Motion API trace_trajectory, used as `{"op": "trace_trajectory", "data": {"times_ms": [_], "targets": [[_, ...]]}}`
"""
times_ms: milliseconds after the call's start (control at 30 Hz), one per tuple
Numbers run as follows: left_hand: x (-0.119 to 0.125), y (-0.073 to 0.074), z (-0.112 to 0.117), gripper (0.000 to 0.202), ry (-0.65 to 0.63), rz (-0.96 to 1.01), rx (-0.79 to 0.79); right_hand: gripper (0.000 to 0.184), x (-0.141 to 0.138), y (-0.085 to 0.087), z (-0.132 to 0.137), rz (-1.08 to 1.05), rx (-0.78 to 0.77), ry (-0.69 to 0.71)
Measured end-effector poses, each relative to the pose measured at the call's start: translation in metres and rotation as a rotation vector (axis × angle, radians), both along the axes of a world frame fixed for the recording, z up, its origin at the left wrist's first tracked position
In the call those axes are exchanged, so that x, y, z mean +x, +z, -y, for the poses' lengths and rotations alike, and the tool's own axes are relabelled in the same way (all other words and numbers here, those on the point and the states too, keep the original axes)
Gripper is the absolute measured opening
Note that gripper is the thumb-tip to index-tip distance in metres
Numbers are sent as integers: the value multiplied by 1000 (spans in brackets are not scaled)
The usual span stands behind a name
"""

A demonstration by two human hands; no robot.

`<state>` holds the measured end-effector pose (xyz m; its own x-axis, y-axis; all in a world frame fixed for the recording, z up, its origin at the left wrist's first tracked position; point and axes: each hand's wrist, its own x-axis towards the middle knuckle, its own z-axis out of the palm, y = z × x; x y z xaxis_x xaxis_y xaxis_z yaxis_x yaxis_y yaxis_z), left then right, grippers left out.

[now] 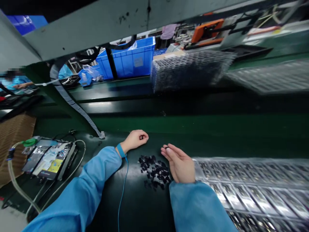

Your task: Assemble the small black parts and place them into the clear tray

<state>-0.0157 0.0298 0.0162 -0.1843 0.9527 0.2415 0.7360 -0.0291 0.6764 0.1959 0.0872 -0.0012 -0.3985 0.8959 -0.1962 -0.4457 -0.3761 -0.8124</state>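
Note:
A loose pile of small black pieces (155, 170) lies on the dark green worktop between my two forearms. Past the pile's far edge, my left hand (136, 139) is closed with curled fingers; whatever it may hold is hidden. A blue wrist strap (121, 150) with a thin cord circles that wrist. Just right of the pile, my right hand (180, 161) is raised above the worktop. Its thumb and fingers pinch a small black piece (167, 147), mostly covered by the fingertips. Clear plastic trays (243, 180) filled with small metallic parts begin beside my right wrist.
At the left stands a boxy device (49, 158) with hoses, beside a brown carton (15, 145). A slanted post with a grey cable wrap (72, 101) rises nearby. Stacked clear trays (188, 71) and blue bins (134, 59) stand across the bench. A co-worker's sleeve (20, 83) shows far left.

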Motion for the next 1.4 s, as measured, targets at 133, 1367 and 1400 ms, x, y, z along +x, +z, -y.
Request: {"op": "trace_trajectory", "data": {"times_ms": [133,1367,1400], "targets": [[1,0,1,11,3,8,-2,43,0,0,1,28,-2,-31],[1,4,2,12,-14,6,-8,40,0,3,3,56,58,55],[2,4,2,12,-19,8,-4,39,0,2,3,59,60,56]]}}
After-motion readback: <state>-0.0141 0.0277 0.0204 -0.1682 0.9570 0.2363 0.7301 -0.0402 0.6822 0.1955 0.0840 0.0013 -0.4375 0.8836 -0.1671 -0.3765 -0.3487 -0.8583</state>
